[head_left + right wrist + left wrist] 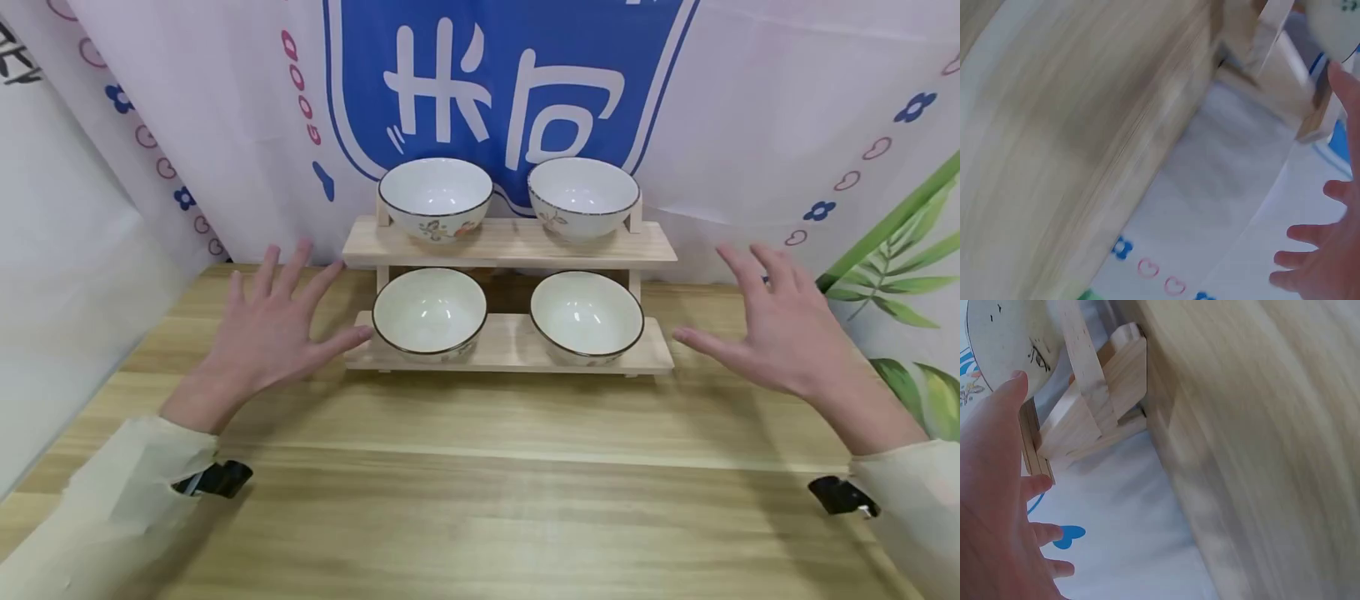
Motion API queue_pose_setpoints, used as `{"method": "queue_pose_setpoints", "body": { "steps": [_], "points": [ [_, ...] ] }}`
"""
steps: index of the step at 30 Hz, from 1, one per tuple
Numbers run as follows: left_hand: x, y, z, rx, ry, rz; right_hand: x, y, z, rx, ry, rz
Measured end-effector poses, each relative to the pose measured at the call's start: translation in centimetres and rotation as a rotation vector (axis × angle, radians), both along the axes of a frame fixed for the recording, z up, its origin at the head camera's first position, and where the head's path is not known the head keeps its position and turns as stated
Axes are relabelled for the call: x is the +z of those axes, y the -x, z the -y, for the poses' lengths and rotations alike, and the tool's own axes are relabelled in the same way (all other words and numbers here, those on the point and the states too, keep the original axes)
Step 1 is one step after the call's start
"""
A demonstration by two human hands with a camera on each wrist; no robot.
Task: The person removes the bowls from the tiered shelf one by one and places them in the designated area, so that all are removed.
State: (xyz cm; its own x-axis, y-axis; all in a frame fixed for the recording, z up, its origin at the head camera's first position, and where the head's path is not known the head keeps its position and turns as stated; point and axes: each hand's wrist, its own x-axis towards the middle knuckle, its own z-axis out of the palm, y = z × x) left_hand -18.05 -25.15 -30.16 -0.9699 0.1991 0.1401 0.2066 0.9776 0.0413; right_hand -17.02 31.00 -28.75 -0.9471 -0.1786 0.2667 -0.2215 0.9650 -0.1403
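Note:
A two-tier wooden rack (510,242) carries two bowls on each shelf. On top sit a left bowl (437,200) and a right bowl (583,198), both white inside with dark rims and floral outsides. Below are a lower left bowl (430,312) and a lower right bowl (587,315). My left hand (270,325) is spread beside the rack's left end, its thumb tip near the lower left bowl's rim. Off the right end, my right hand (787,325) is spread too, thumb pointing at the lower shelf. Neither hand holds anything.
The rack stands toward the back of a wood-grain table (495,500). Behind it hangs a white cloth (247,100) with a blue printed panel (502,83). Green leaf prints (907,275) show at the right, and a white surface (60,275) borders the table's left side.

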Motion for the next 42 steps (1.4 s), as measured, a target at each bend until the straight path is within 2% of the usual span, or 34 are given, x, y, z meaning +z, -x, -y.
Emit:
{"method": "queue_pose_setpoints", "body": {
  "steps": [4, 8, 12, 16, 20, 25, 31, 42],
  "points": [
    [-0.1, -0.2, -0.4, -0.013, -0.024, 0.032, 0.0, -0.8, 2.6, 0.061, 0.125, -0.09],
    [-0.4, -0.1, -0.7, -0.052, -0.056, 0.075, -0.5, -1.6, 4.8, 0.13, 0.263, -0.12],
    [-0.8, 0.0, -1.0, -0.078, -0.118, 0.121, -1.0, -2.0, 6.3, 0.188, 0.389, -0.057],
    [-1.1, 0.2, -1.2, -0.096, -0.201, 0.179, -1.4, -2.2, 7.6, 0.183, 0.473, 0.064],
    [-1.5, 0.2, -1.0, -0.116, -0.257, 0.219, -1.6, -2.0, 8.9, 0.171, 0.533, 0.169],
    [-2.1, 0.4, -0.8, -0.167, -0.335, 0.246, -1.8, -1.4, 10.3, 0.15, 0.584, 0.242],
    [-2.7, 0.8, -1.0, -0.187, -0.407, 0.264, -1.7, -0.7, 11.3, 0.105, 0.608, 0.286],
    [-2.6, 0.6, -0.9, -0.203, -0.459, 0.293, -2.0, -0.5, 11.5, 0.09, 0.657, 0.327]
  ]
}}
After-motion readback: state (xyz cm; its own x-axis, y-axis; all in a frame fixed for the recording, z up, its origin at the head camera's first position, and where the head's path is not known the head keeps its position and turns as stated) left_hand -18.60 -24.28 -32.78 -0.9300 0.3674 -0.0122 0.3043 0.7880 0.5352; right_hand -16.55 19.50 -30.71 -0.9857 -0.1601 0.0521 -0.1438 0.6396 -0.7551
